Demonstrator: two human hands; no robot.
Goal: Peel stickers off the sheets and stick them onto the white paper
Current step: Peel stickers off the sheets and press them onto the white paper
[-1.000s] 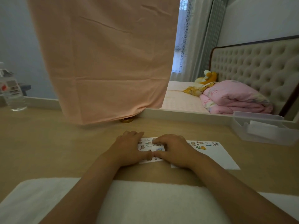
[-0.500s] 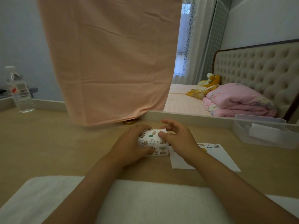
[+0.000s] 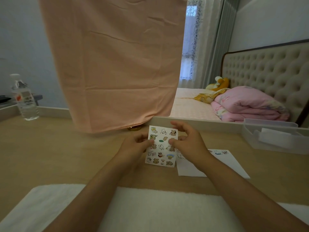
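Above the middle of the tabletop (image 3: pixel 66 156), the sticker sheet (image 3: pixel 160 148) is gripped by the left hand (image 3: pixel 133 149); a sticker (image 3: pixel 172 139) seems pinched by the right hand (image 3: pixel 189 141), best peeled slowly toward the white paper (image 3: pixel 231 164) beside.

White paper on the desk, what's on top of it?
A few stickers along the paper's far edge; the right hand covers its far-left corner, so anything there is hidden.

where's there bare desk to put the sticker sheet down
Widest bare desk lies left of the left hand gripping the sticker sheet, between water bottle, peach cloth and white towel. Crowded on the right: white paper and clear box, a narrow strip between.
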